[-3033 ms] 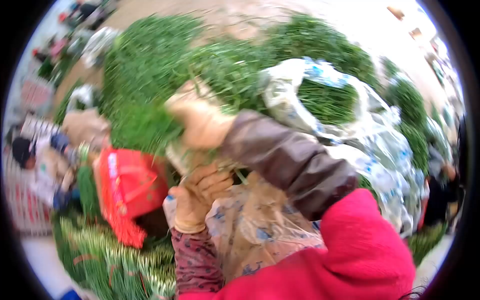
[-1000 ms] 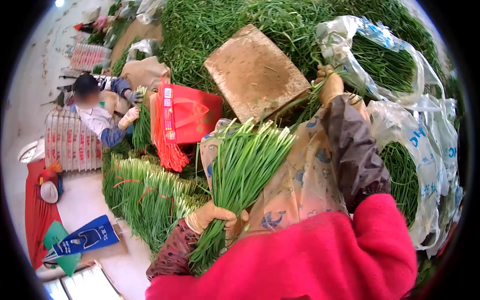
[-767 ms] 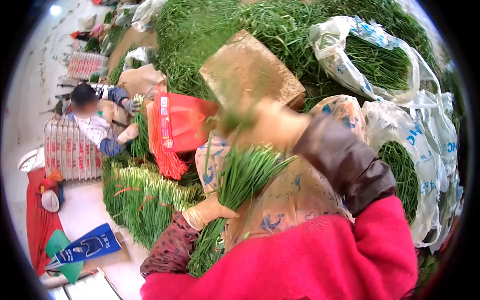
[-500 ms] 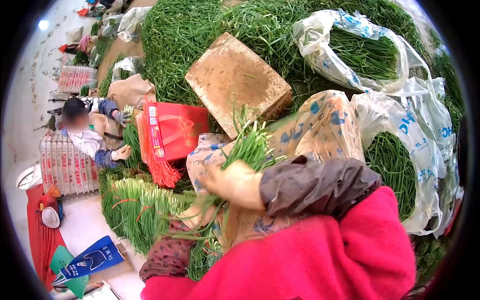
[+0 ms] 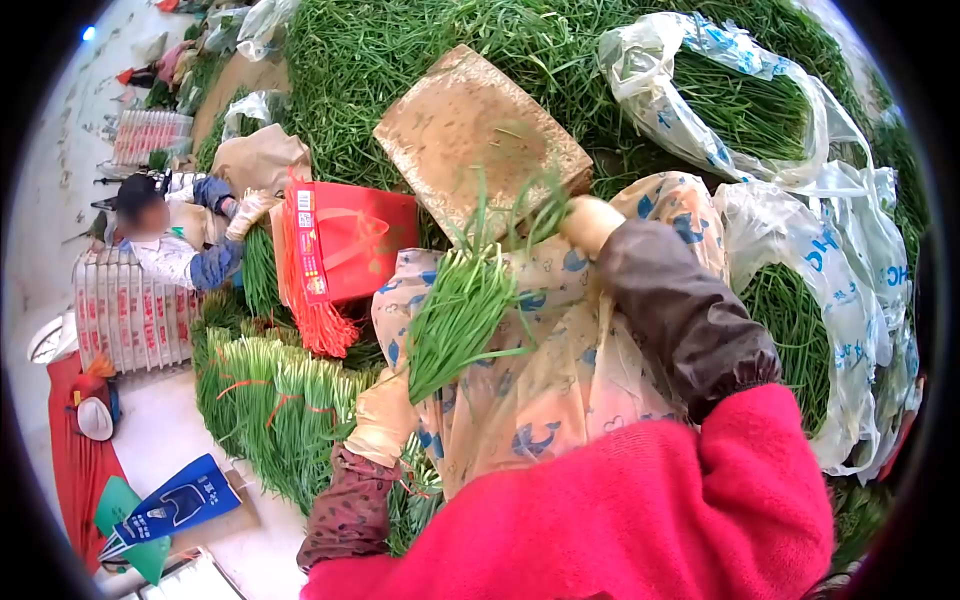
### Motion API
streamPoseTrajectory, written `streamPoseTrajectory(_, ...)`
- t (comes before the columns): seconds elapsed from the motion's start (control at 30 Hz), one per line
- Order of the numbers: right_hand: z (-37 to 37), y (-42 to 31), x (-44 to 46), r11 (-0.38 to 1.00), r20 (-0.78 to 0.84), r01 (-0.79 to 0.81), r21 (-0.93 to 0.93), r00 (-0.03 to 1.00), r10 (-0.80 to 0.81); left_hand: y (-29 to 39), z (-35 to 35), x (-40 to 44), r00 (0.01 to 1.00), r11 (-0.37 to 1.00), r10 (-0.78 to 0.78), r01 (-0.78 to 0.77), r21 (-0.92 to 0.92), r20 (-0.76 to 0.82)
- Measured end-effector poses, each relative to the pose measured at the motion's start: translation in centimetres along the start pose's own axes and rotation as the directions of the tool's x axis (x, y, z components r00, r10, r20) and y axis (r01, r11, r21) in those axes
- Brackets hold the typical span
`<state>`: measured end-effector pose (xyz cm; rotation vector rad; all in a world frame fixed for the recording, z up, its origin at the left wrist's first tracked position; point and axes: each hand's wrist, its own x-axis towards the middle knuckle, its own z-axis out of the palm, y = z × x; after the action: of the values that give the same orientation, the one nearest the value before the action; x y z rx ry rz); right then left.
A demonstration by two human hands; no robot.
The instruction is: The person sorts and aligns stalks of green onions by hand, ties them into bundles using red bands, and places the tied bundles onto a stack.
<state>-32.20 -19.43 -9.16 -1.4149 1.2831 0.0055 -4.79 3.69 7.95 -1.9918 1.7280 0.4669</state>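
Note:
A bunch of green chives point(image 5: 460, 315) lies slanted across the patterned apron point(image 5: 570, 400) on my lap, pale stem ends pointing up. My left hand point(image 5: 385, 410), in a light glove, is at the bunch's lower end, closed on it; some fingers are hidden behind the leaves. Away to the right, my right hand point(image 5: 595, 225), gloved and slightly blurred, is closed on a few loose chive strands point(image 5: 545, 205) that trail toward the cardboard box point(image 5: 485, 140). Tied chive bundles point(image 5: 285, 410) stand beside my left forearm.
A red bag point(image 5: 350, 240) with red ties sits left of the box. Loose chives point(image 5: 380, 80) are heaped behind. Plastic bags of chives point(image 5: 745, 105) lie on the right. A co-worker point(image 5: 170, 225) handles chives at left, near a white foam box point(image 5: 135, 310).
My right hand has swung up and right, away from my left hand, with loose strands. The chive bunch now lies uncovered on the apron. The co-worker's hands have moved.

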Motion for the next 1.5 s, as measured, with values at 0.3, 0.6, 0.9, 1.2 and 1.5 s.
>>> streamPoseTrajectory(0.3, -2.1, -2.9, -3.4, 0.964, 0.356, 0.037, 0.263, 0.925, -0.133, -1.1, 1.2, -0.7, 0.981, 0.974, 0.141, -0.115, 0.193, -0.129)
streamPoseTrajectory(0.6, 6.4, -7.0, -2.2, 0.963, -0.005, 0.102, -0.249, 0.994, -0.107, 0.9, 0.1, 0.6, 0.932, 0.793, 0.304, -0.132, 0.594, -0.199)
streamPoseTrajectory(0.9, -0.1, 2.6, 3.4, 0.995, -0.479, -0.044, 0.085, 0.874, 0.079, -0.3, -0.9, -1.4, 0.948, 0.927, 0.190, -0.088, 0.364, -0.255)
streamPoseTrajectory(1.2, 0.3, -7.1, -7.4, 0.839, 0.074, 0.371, 0.398, 0.898, -0.433, 0.4, -0.3, 0.7, 0.976, 0.912, 0.098, -0.010, 0.409, -0.196)
streamPoseTrajectory(1.5, 9.4, -9.9, -5.6, 0.605, -0.095, 0.751, 0.264, 0.644, -0.759, 1.0, 1.2, 2.4, 0.896, 0.921, 0.221, -0.062, 0.384, -0.386)
